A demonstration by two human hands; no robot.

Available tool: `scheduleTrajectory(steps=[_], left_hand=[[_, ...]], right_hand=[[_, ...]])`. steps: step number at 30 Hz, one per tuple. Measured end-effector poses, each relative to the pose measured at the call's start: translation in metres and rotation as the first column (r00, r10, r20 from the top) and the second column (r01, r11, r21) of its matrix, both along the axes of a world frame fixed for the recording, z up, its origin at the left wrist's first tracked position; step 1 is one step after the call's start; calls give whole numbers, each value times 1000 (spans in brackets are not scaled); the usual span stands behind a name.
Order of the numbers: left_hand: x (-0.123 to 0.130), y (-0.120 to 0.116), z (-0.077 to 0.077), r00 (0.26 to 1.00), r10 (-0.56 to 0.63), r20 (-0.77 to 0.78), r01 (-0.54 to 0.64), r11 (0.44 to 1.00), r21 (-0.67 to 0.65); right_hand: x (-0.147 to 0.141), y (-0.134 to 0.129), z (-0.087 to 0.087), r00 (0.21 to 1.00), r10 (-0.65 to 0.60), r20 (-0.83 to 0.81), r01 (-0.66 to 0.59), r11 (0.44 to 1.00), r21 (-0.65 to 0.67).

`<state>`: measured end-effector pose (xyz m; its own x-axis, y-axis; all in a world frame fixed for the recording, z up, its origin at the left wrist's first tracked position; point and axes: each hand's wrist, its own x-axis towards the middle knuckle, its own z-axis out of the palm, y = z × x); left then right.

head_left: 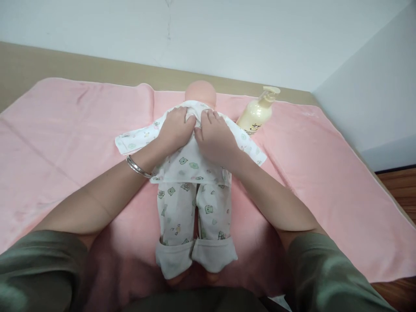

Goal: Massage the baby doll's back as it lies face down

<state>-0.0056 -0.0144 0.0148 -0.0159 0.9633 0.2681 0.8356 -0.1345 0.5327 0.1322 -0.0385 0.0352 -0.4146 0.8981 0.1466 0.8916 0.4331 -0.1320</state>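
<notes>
A baby doll (200, 92) lies stretched out with its head away from me, dressed in a white shirt (190, 167) printed with small green animals. Matching trousers (211, 212) have wide, turned-up cuffs. High on the shirt, just below the neck, my left hand (177, 129) has its fingers curled into the cloth, thumb pointing inward. My right hand (215, 136) grips the same part of the shirt from the other side, thumb against the fabric. Only a small gap separates the two hands. The long sleeves spread out to both sides, and no doll hands show at their ends.
Beyond the right sleeve, a cream pump bottle (256, 113) leans over on the pink blanket (325, 173). The blanket covers a tan padded surface (97, 63) that meets a white wall (227, 39). Wooden flooring (398, 186) shows at the right.
</notes>
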Motion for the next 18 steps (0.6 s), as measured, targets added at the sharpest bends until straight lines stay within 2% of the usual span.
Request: scheduleTrajectory(steps=[3,7,11,14,18], left_hand=[[0,2,-2,1000,22,3,-22,1000,4],[12,-11,-9,998,7,-60,-3,998,58],[19,-20,-13,996,-68,-62,76,989,124],[13,-15,-8,995,-82,-63,88,991,102],[-1,-4,4,999,-34,-18,33,999,-23]], right_hand=[[1,1,0,998,54,-24,-54,998,-18],[11,30,-4,988,-19,-152,5,995,-97],[14,43,-7,986,-56,-158,48,997,-57],[9,25,-6,992,-66,-107,67,998,7],[-3,-15,-4,999,-25,-38,28,997,77]])
